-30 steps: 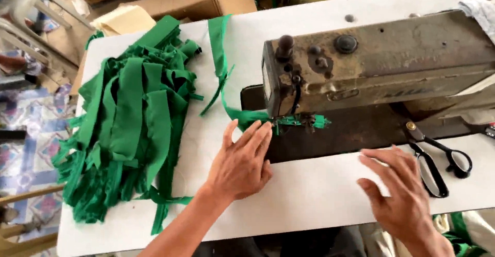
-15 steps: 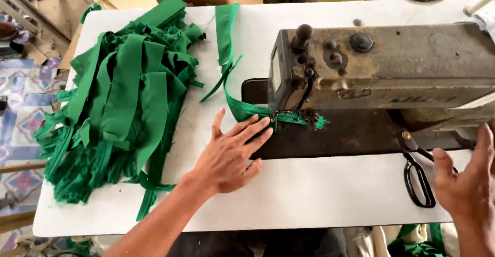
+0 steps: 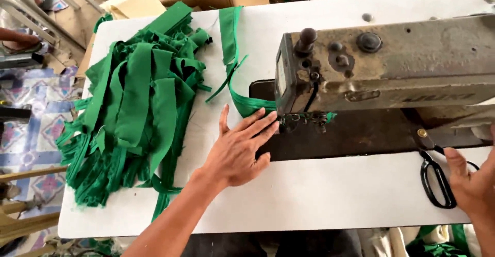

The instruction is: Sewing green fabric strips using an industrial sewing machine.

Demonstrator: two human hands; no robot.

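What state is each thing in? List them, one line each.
left hand: flat, fingers spread, pressing the green strip beside the needle.
right hand: on the black scissors.
black scissors: lying flat, blades closed.
green strip: runs under the sewing machine head.
pile of green strips: loose heap on the white table.

We see matt green cloth strips (image 3: 139,112) at nine o'clock; dull, worn metal sewing machine (image 3: 392,61); smooth white counter (image 3: 335,195); glossy black scissors (image 3: 435,177).
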